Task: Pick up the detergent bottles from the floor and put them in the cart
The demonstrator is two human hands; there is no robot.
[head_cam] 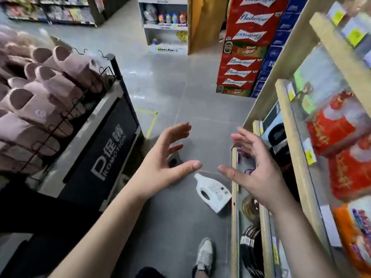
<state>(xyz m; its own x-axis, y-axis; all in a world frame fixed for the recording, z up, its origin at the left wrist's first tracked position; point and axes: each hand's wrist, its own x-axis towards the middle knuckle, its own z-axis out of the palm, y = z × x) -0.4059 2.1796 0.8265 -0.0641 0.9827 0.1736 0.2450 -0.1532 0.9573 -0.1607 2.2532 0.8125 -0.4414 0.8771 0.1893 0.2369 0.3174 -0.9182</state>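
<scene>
Left hand (160,163) and right hand (255,167), fingers spread and empty, above 1 fallen detergent bottle (213,192); its smooth body could slip from them.

Pink slippers (40,93) racked left; red beer cases (245,49) stacked ahead; wooden shelving (289,137) right.

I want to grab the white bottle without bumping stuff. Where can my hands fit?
Bare grey floor runs between the slipper rack and the wooden shelves, with room left of the white bottle and beyond it. Its right end lies against the shelf base, so that side is crowded. Both the left hand and right hand are open.
</scene>
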